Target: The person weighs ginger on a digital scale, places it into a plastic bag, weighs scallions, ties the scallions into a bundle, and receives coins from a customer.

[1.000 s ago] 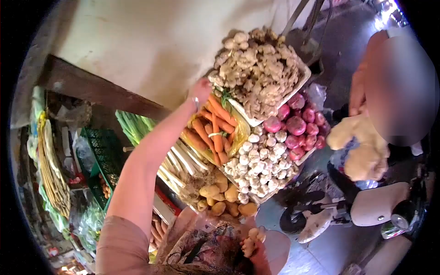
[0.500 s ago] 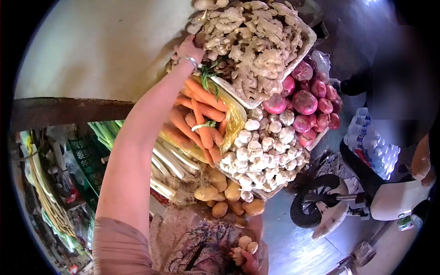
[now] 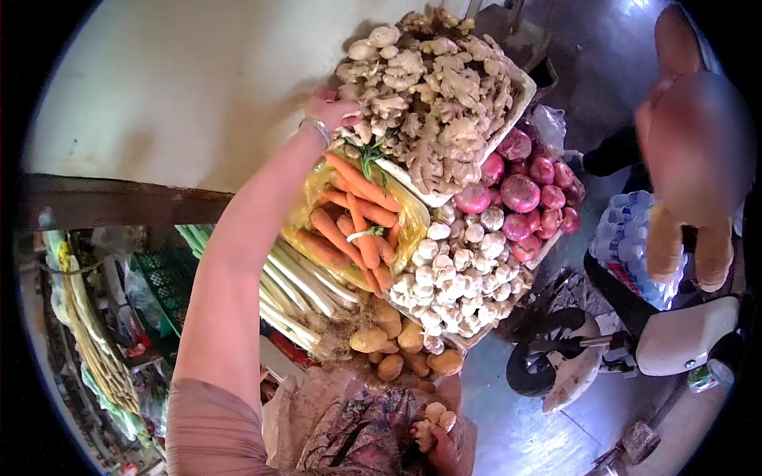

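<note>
My left hand (image 3: 333, 111), with a bracelet at the wrist, is at the left edge of the heaped ginger (image 3: 448, 103). Its fingers are curled round ginger there, partly hidden. Just below lie carrots (image 3: 357, 226) in a yellow plastic bag, with a few green leaves (image 3: 369, 155) above them. Low in the view, close to my body, my right hand (image 3: 446, 456) is closed round several pale ginger pieces (image 3: 434, 420). Potatoes (image 3: 389, 337) lie above it, and garlic (image 3: 456, 274) fills a box beside the carrots.
Red onions (image 3: 520, 194) are at the right of the garlic, long leeks (image 3: 298, 289) at the left. A green crate (image 3: 163, 278) stands farther left. To the right are wrapped bottles (image 3: 627, 238), a scooter (image 3: 556, 357) and another person (image 3: 679, 47). A pale wall (image 3: 182, 87) rises behind.
Since the last frame, my left hand has shifted slightly down beside the ginger. The other person has come back into view at the right. My right hand still holds its pieces.
</note>
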Tool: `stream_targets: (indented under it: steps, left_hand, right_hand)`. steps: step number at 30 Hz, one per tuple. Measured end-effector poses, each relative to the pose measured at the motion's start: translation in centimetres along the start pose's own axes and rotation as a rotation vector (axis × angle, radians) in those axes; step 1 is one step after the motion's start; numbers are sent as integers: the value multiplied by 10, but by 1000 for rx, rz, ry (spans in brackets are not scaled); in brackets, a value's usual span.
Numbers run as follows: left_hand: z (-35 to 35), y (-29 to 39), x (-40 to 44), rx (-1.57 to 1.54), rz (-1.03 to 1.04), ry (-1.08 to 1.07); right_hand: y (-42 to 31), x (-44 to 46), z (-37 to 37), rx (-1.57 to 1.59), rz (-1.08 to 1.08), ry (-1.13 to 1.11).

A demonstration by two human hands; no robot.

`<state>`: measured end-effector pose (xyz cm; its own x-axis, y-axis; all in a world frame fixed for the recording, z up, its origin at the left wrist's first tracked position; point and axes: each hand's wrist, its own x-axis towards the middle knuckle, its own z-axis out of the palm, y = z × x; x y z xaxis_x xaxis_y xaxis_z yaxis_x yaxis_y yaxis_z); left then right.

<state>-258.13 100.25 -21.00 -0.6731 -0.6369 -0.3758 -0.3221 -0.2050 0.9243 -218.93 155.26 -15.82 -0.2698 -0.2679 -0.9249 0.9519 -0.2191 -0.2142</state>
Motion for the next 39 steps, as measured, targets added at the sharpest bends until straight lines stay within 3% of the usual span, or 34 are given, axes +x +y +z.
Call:
stream_targets:
  steps: [6, 11, 14, 19, 23, 27, 29, 30, 31, 33, 39]
  left_hand:
    - [-52, 7, -15, 226, 268, 165]
    - [-77, 34, -72, 219, 497, 202]
    - [-73, 61, -136, 16, 381, 205]
    - [-50, 87, -206, -41, 352, 165]
    - [-28, 99, -245, -156, 343, 23]
    - [-14, 98, -273, -266, 315, -53]
    - [-5, 99, -286, -393, 277, -97]
    - [-1, 97, -290, -430, 290, -134]
    - [3, 98, -296, -431, 290, -143]
    - [12, 98, -313, -608, 223, -244]
    - [34, 97, -386, -694, 92, -394]
  right_hand:
    - [24, 18, -41, 79, 52, -52]
    - [-2, 7, -20, 80, 21, -43]
    - [-22, -9, -1, 79, -18, -52]
    - [-37, -28, 12, 67, -77, -55]
    - [1, 4, -48, 88, 6, -4]
    - [-18, -16, -34, 61, -164, -100]
    - [-14, -1, -55, -828, -729, -86]
    - [-8, 7, -56, -493, -671, -197]
    - [-18, 7, -52, -488, -676, -191]
    - [-59, 3, -27, -121, -267, -244]
    - [-148, -55, 20, 140, -554, -195]
